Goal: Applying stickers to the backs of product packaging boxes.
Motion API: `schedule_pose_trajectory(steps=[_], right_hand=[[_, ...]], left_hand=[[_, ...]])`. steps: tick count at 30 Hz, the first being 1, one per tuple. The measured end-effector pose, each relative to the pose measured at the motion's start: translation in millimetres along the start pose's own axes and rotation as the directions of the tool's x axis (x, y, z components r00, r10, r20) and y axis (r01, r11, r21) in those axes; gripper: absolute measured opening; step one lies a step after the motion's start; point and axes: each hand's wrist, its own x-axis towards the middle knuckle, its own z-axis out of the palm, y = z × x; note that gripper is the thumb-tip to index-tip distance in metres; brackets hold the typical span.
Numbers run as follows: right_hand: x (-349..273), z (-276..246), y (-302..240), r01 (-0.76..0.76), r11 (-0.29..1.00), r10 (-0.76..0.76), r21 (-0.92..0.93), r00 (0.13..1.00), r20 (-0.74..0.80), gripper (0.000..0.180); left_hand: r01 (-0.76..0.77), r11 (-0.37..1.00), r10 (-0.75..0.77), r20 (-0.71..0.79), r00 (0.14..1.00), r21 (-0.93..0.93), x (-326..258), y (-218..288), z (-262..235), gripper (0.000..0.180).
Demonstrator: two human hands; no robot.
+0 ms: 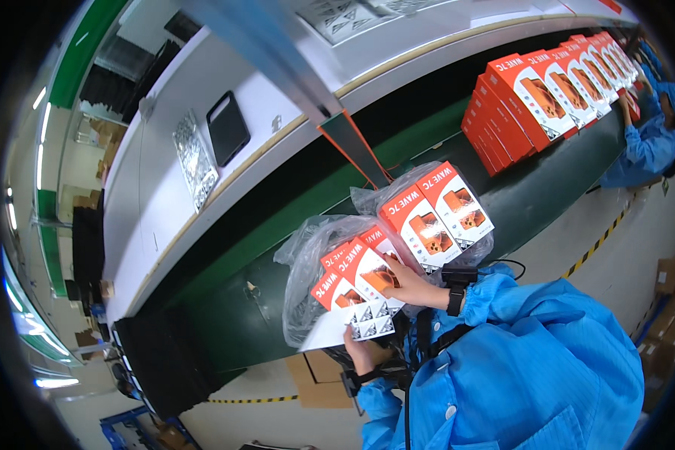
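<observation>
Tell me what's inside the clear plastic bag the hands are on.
The nearer plastic bag holds orange-and-white boxes, about three showing. The right hand and left hand grip them; any boxes beneath are covered.

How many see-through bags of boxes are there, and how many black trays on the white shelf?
clear plastic bags of orange-and-white cardboard boxes: 2
flat black rectangular tray: 1
Total: 3

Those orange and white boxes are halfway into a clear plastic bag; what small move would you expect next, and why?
Probably sliding the orange and white cardboard boxes deeper into the clear plastic bag. The right hand rests on their top, the left hand grips their near end, and that end sticks out of the bag.
</observation>
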Motion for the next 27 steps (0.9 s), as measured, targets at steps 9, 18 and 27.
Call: schedule_pose_trajectory(steps=[9,18,27], right_hand=[[-73,-77,-81,0.481,0.854,-0.498,-0.197,0.866,-0.045,0.072],[-73,-209,-33,0.244,0.920,-0.141,0.307,0.937,-0.320,0.050],[-68,-235,-14,0.003,0.840,0.020,0.542,0.999,-0.036,0.075]], left_hand=[[-0.202,0.977,0.207,0.084,0.975,-0.069,-104,48,88,0.049],[-0.178,0.907,-0.002,0.428,0.904,0.381,-44,-20,204,0.029],[0.068,0.996,-0.085,0.428,0.900,0.055,-35,-37,233,0.043]])
